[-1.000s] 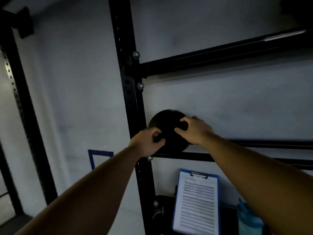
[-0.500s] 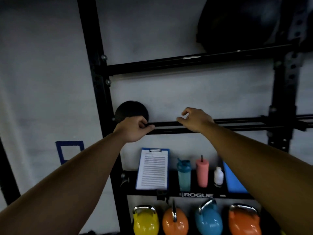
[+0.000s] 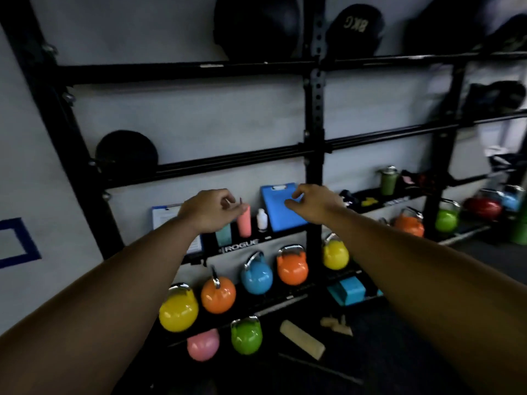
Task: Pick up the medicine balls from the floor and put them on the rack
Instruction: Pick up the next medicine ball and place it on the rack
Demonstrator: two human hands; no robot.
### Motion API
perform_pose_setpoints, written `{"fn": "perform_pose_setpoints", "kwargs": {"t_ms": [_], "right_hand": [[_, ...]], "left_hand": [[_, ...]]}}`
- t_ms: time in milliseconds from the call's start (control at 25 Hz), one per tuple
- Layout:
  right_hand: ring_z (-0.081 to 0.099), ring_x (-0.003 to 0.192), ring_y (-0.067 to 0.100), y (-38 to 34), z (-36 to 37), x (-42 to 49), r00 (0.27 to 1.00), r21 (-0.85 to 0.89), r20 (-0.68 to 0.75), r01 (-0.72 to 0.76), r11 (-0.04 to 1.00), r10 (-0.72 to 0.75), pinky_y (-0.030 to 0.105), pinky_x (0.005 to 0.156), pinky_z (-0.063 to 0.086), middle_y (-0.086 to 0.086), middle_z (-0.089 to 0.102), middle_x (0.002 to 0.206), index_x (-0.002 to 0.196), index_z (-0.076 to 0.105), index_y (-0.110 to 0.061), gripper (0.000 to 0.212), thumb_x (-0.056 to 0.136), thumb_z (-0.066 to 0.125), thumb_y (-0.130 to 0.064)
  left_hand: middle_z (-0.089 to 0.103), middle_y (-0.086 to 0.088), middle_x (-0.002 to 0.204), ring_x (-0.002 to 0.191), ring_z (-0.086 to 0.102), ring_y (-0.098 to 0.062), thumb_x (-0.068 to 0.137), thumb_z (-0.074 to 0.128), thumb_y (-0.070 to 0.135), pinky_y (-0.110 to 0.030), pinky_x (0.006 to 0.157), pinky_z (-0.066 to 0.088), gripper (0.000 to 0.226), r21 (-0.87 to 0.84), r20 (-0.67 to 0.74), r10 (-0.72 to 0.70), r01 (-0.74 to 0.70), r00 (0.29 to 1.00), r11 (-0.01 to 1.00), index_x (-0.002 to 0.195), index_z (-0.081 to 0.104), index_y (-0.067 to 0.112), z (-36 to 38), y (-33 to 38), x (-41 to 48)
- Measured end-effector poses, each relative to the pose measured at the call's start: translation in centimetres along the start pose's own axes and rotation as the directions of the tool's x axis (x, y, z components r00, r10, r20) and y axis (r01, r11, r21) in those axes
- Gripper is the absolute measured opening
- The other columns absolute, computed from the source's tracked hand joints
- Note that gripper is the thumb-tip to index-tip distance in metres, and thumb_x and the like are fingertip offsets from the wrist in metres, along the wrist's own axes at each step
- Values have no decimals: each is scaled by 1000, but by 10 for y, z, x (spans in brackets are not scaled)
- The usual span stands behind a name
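Note:
A small black medicine ball (image 3: 127, 152) rests on the middle rail of the black rack (image 3: 228, 162), at its left end beside the upright. Larger black medicine balls (image 3: 256, 24) sit on the top rail, one marked 8KG (image 3: 355, 28). My left hand (image 3: 209, 209) and my right hand (image 3: 313, 205) hang in the air below the middle rail, well to the right of the small ball. Both hands hold nothing, with fingers loosely curled and apart.
Coloured kettlebells (image 3: 256, 276) fill the lower shelves. A shelf above them holds a blue clipboard (image 3: 283, 206), a pink bottle (image 3: 244, 220) and a small white bottle (image 3: 261, 220). A foam roller (image 3: 302, 339) lies on the dark floor. A blue taped square (image 3: 17, 240) marks the left wall.
Both hands let go of the small black ball, which now stays on the middle rail. The hands dropped down and away from the rail, and the view pulled back and swung right.

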State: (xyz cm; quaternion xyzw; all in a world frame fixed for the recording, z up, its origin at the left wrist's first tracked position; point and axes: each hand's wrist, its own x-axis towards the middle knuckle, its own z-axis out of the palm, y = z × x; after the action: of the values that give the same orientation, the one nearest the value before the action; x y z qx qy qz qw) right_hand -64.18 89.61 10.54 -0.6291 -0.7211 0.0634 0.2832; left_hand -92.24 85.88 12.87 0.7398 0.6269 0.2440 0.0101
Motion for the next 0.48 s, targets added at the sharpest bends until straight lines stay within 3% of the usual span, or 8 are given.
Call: {"fn": "perform_pose_setpoints", "kwargs": {"t_ms": [280,480], "right_hand": [[65,111,28,96,-50,-137,986,-24,12,-164,986,165,34,79,46,0,72,115,108,67,-34,43,82,60,-67],[67,98,26,200,-94,-237,969,1,40,-246,969,245,35,79,53,-2,67,102,106,67,-34,45,79,57,-69]], "left_hand": [[75,11,102,99,71,-17,84,70,70,-34,89,56,44,-92,96,161,-152,982,984,107,72,33,67,116,-78],[73,16,100,98,70,-12,79,65,77,-32,86,55,45,-155,181,233,-206,955,966,101,69,38,128,227,-132]]}}
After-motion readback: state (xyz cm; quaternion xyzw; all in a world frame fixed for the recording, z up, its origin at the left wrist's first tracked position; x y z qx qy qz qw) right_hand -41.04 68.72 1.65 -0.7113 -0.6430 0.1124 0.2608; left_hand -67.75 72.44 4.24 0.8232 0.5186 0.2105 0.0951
